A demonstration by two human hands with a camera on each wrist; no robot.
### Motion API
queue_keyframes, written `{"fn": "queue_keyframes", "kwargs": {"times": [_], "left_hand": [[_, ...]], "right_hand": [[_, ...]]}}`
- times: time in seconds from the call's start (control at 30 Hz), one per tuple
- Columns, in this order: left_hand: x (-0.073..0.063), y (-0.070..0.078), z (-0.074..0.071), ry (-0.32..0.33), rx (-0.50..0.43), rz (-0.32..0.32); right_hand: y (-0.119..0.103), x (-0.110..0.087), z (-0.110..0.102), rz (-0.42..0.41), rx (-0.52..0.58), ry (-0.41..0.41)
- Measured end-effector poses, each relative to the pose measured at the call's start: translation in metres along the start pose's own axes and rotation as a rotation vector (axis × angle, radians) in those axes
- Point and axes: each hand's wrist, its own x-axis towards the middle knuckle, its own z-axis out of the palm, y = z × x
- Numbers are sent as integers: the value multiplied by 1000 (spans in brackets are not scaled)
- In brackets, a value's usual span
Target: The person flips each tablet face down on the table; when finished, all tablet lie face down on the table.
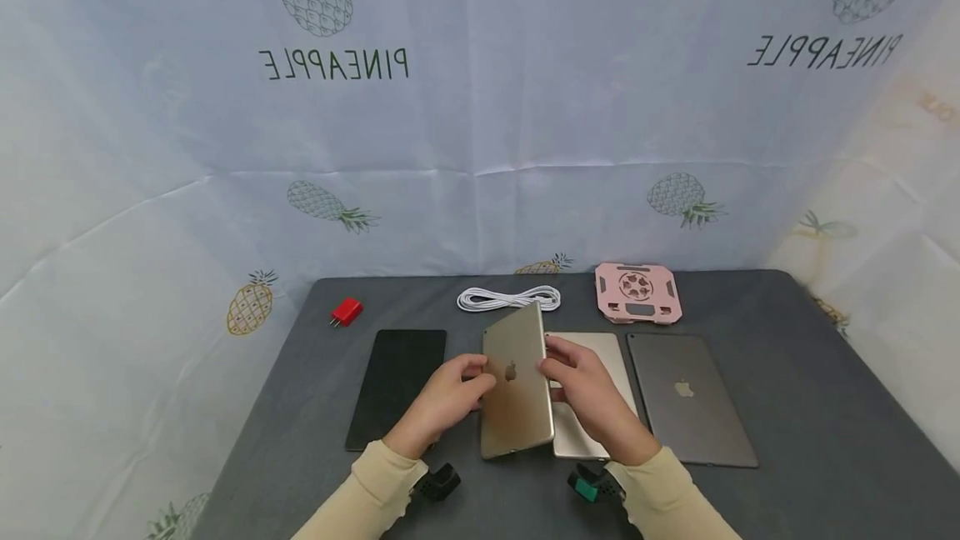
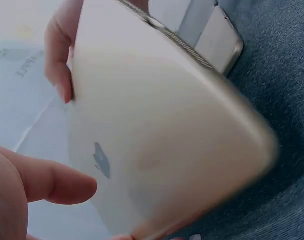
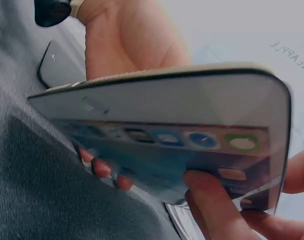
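A gold tablet [image 1: 517, 411] stands tilted over the dark table, its back with an apple logo facing the head camera. My right hand [image 1: 592, 394] pinches its right edge, one finger lying on the screen side. At the left edge my left hand [image 1: 442, 397] holds it, the thumb [image 2: 67, 184] over the back and the other fingers by the edge. Lit app icons show on the screen [image 3: 142, 165] in the right wrist view. Partly hidden behind my right hand lies a second gold tablet [image 1: 600, 348], back up.
A black tablet [image 1: 397, 386] lies on the left, a grey one [image 1: 693, 407] on the right. Along the back are a red charger plug [image 1: 347, 310], a coiled white cable [image 1: 487, 300] and a pink stand-like panel [image 1: 637, 294]. A patterned curtain [image 1: 480, 123] hangs behind the table [image 1: 270, 473].
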Motion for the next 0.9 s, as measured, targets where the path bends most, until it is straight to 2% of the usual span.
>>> {"fn": "queue_keyframes", "kwargs": {"times": [0.23,0.37,0.47,0.57,0.7,0.9], "left_hand": [[3,6,-12,23,-48,-17],[2,10,-20,47,-43,-50],[0,13,-25,84,-30,-82],[0,16,-28,107,-12,-109],[0,17,-29,109,22,-130],[-2,14,-29,112,31,-149]], "right_hand": [[1,3,0,-23,84,-67],[6,5,2,-9,81,-87],[9,5,5,23,43,-64],[11,4,9,56,-1,-7],[12,5,12,72,-44,47],[15,6,15,91,-137,76]]}}
